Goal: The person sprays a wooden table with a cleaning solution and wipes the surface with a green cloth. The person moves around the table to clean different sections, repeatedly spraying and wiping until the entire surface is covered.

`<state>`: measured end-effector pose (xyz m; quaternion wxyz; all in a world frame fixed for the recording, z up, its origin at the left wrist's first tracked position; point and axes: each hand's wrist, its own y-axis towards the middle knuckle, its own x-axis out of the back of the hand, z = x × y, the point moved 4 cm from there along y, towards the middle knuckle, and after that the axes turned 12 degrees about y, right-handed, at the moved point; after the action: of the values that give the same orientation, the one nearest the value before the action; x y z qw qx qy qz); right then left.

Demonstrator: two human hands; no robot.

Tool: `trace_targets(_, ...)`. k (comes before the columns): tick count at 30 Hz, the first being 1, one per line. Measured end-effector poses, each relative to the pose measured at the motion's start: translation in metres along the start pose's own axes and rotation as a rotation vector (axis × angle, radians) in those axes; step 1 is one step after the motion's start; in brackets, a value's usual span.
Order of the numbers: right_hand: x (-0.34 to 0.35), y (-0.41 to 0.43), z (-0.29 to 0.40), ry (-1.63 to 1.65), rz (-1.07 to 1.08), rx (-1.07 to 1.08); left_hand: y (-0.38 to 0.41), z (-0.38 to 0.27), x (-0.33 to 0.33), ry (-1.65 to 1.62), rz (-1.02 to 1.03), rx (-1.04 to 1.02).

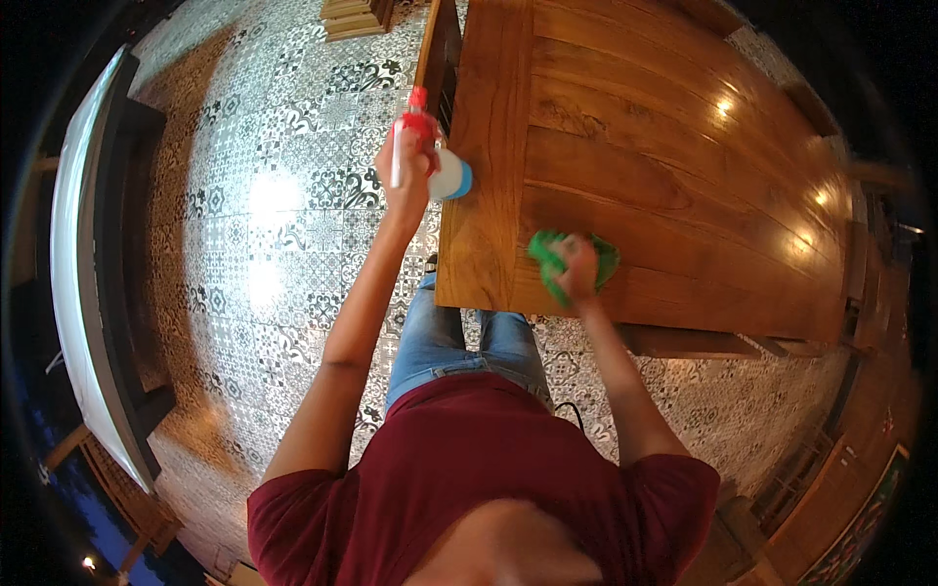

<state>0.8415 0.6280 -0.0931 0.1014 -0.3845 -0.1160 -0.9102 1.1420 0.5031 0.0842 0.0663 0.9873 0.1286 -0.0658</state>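
Note:
My left hand [407, 162] grips a spray bottle [448, 176] by its red trigger head. The bottle is whitish with a blue base and is held tilted beside the left edge of a wooden table [601, 161], its base partly over the tabletop in this view. Bunched under my right hand [579, 267] is a green cloth [549, 256], which lies on the planks near the table's front left corner. Both the right hand and the cloth are blurred. My fingers hide part of the cloth and of the bottle's neck.
Wooden benches [681, 342] sit along the table's near side and at its left edge [432, 51]. A wooden base [357, 18] stands on the patterned tile floor [308, 242] at the top. At far left is a large white-topped counter or case [77, 271].

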Motion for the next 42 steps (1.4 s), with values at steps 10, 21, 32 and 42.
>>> trace_targets(10,-0.117,0.067,0.113,-0.008,-0.250,-0.232,0.041,0.032,-0.065,0.542,0.315,-0.277)
trace_targets(21,-0.047,0.058,0.063,-0.259,-0.790,-0.538,0.061,0.080,-0.070,0.334,0.652,-0.160)
trace_targets(32,-0.093,-0.066,0.087,-0.184,-0.318,-0.334,0.056,0.077,-0.068,0.211,0.635,-0.100)
trace_targets(42,-0.123,0.035,0.127,-0.170,-0.485,-0.412,0.049,0.064,-0.067,0.179,0.590,-0.110)
